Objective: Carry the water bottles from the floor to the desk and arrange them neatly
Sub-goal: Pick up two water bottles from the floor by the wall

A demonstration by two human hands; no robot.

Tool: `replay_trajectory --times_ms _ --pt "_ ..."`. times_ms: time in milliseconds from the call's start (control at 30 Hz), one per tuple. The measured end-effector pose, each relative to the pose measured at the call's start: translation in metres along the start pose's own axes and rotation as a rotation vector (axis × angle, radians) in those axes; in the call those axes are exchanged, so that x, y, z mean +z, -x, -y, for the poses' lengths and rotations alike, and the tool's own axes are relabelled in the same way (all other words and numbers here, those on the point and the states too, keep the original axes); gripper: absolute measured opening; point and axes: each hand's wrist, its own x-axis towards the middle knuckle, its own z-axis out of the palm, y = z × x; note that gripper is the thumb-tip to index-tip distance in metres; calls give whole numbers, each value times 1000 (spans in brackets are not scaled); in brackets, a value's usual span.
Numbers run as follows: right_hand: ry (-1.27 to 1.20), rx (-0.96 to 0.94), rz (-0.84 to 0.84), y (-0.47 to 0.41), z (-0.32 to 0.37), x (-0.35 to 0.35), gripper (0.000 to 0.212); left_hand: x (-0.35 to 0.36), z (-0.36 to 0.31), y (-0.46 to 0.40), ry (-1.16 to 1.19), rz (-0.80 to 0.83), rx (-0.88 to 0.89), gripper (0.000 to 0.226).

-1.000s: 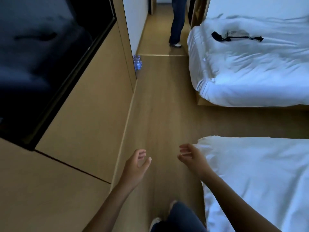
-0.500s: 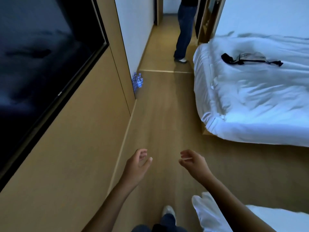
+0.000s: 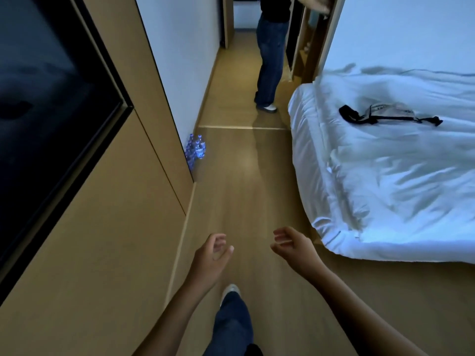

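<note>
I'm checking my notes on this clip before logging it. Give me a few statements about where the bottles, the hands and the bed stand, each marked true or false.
1. The clear plastic water bottles with blue caps stand on the wooden floor against the wall. True.
2. The left hand grips a bottle. False: it holds nothing, fingers loosely curled.
3. The right hand holds nothing. True.
4. A black strap lies on the white bed. True.
5. The bottles lie on the bed. False: they are on the floor, across the aisle.
</note>
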Motion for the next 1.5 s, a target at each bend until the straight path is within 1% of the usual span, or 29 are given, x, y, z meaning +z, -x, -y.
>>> replay_trajectory --times_ms 167,433,600,700,833,933,1133,1267,1500 --pt "-13 6 -68 -108 40 -13 24 -23 -29 -119 -4 71 7 34" --pt "-14 -27 -43 -247 84 -26 27 -59 -66 -263 16 30 -4 25" --pt "-23 -7 37 -341 93 -38 28 -62 -86 -350 45 -10 -18 23" --pt "-8 -32 67 -414 108 -52 29 -62 -105 -410 68 -44 -36 24" --pt "17 -83 103 -519 140 -82 29 -64 -143 -499 90 -113 -50 29" --pt "36 -103 95 -591 168 -108 27 -64 -171 -562 108 -160 -64 28" --pt "109 -141 126 -702 209 -144 27 -65 -207 -660 194 -222 -121 25" --pt "135 -129 172 -767 225 -143 30 -77 -215 -719 223 -261 -165 29" --pt "169 -102 274 -888 266 -112 29 -114 -207 -836 170 -321 -207 27"
